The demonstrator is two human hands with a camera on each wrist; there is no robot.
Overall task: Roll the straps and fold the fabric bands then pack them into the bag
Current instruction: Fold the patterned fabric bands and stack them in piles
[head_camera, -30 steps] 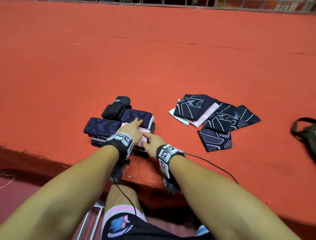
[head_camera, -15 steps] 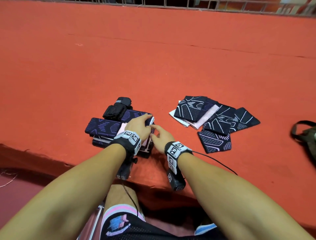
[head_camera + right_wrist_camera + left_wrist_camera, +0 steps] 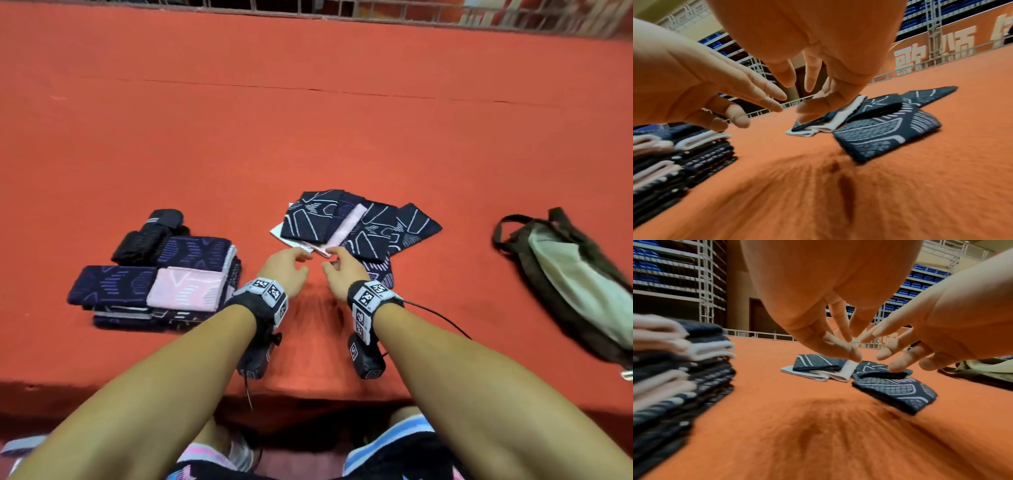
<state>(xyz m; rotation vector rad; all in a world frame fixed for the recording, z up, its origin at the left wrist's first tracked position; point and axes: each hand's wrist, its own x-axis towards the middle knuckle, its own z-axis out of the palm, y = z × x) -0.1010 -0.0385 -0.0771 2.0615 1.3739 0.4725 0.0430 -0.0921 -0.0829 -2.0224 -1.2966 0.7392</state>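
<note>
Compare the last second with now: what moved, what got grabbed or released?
Both hands left the folded stack and moved right to the loose bands. The pink band they were pressing is released and lies on top of the stack. The left hand and right hand hover with fingers spread at the pile's near edge, gripping nothing. Unchanged: rolled straps, loose pile, bag.

I see an orange carpeted platform (image 3: 308, 130) edged by a white metal railing (image 3: 760, 335). Beyond stand tiers of blue seats (image 3: 920, 277), an orange banner (image 3: 931, 53) with pale characters, and a brown pillar (image 3: 737, 288).
</note>
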